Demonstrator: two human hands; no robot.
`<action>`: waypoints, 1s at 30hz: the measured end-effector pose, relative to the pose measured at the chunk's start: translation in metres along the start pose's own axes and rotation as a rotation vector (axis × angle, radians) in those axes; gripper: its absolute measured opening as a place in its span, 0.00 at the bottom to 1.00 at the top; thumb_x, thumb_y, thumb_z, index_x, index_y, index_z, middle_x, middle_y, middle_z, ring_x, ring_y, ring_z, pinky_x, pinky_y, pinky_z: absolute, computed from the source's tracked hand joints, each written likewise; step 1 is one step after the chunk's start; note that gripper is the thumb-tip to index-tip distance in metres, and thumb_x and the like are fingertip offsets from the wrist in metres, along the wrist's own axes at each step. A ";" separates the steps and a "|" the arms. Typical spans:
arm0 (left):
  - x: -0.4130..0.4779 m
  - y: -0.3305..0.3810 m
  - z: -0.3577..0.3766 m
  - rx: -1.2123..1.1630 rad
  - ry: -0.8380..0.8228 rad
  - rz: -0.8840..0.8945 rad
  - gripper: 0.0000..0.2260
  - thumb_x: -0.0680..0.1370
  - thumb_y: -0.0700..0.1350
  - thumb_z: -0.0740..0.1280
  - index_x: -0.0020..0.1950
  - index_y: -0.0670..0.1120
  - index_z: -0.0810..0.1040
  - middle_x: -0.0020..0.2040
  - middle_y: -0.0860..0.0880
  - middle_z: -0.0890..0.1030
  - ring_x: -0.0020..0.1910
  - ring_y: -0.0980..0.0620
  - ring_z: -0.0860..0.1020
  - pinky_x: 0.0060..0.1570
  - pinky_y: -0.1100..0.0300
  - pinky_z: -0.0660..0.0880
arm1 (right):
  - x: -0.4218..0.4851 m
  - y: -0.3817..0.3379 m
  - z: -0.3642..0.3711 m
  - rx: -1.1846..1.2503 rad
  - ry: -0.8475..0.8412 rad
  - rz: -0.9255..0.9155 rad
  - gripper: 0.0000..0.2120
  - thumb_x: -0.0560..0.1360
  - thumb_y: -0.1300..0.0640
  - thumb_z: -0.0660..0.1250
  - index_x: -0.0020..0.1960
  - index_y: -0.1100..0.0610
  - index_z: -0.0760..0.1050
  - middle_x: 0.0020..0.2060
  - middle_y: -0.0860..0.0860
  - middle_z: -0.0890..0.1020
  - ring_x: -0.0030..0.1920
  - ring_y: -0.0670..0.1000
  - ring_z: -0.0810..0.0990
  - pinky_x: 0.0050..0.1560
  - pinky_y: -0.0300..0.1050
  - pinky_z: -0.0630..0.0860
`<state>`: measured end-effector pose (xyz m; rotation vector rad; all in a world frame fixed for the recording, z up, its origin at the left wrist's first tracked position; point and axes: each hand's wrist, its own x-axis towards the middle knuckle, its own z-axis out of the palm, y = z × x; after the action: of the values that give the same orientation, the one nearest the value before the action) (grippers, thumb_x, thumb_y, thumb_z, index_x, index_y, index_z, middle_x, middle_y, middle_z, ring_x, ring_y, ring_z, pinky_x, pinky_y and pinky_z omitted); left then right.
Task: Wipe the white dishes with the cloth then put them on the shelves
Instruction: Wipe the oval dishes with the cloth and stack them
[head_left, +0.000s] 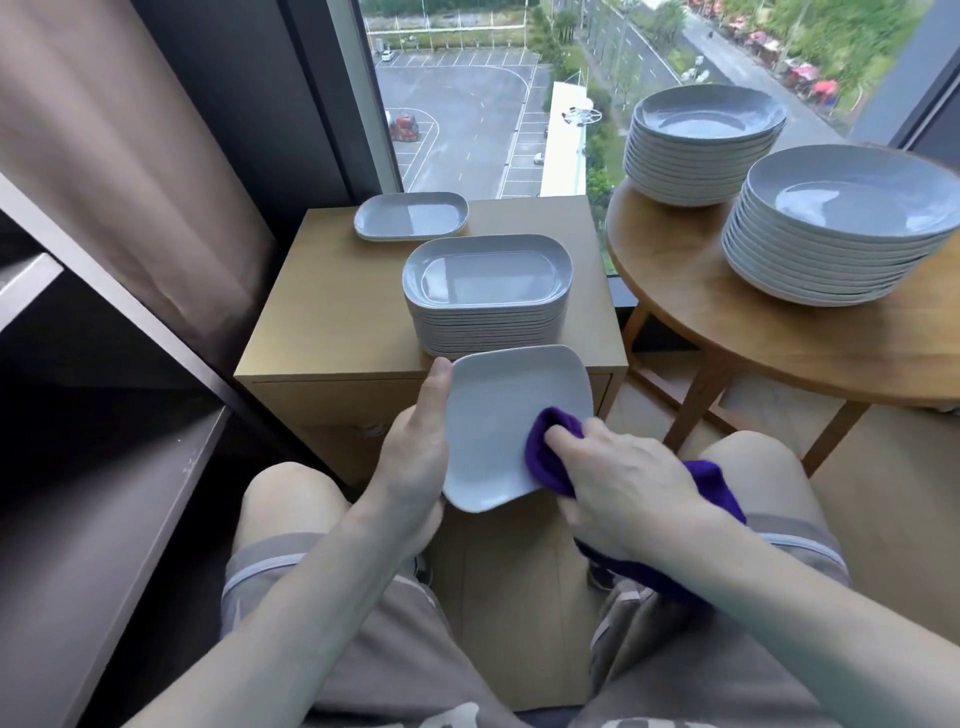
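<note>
My left hand (415, 447) grips the left edge of a white rectangular dish (498, 415), thumb over the rim, holding it tilted above my knees. My right hand (618, 478) holds a purple cloth (545, 452) bunched against the dish's lower right face; the cloth's tail hangs past my wrist. Just behind, a tall stack of the same white dishes (488, 296) stands on a small wooden cabinet (332, 322), with two more dishes (410, 215) at its far edge. Dark shelves (104, 467) run along the left.
A round wooden table (727, 322) on the right carries two tall stacks of round white plates (841, 223) (701, 140). A big window (493, 104) lies beyond the cabinet and a curtain (130, 156) hangs at the left. My knees are below the dish.
</note>
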<state>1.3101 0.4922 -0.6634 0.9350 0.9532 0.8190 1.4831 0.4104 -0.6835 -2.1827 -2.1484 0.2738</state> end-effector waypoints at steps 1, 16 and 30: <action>0.000 0.002 -0.001 0.020 -0.008 0.010 0.23 0.77 0.67 0.61 0.52 0.55 0.89 0.57 0.44 0.87 0.56 0.45 0.86 0.56 0.50 0.83 | 0.003 0.006 -0.002 0.012 0.004 0.032 0.16 0.77 0.46 0.63 0.61 0.47 0.62 0.50 0.51 0.73 0.41 0.56 0.75 0.40 0.47 0.69; -0.009 -0.020 0.017 0.146 0.042 -0.114 0.22 0.85 0.61 0.60 0.46 0.54 0.90 0.50 0.44 0.89 0.54 0.47 0.87 0.59 0.49 0.81 | -0.006 -0.037 -0.026 0.051 0.142 -0.103 0.24 0.74 0.45 0.64 0.67 0.48 0.63 0.49 0.52 0.74 0.37 0.59 0.79 0.33 0.51 0.76; -0.002 0.003 0.006 -0.005 0.276 -0.071 0.21 0.86 0.58 0.61 0.50 0.43 0.84 0.49 0.43 0.89 0.46 0.45 0.87 0.48 0.50 0.83 | -0.014 -0.030 -0.013 -0.018 -0.085 -0.277 0.19 0.76 0.45 0.64 0.63 0.47 0.63 0.51 0.51 0.74 0.42 0.59 0.78 0.41 0.55 0.80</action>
<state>1.3142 0.4897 -0.6587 0.7912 1.2156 0.9043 1.4554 0.3976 -0.6646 -1.8803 -2.4703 0.3345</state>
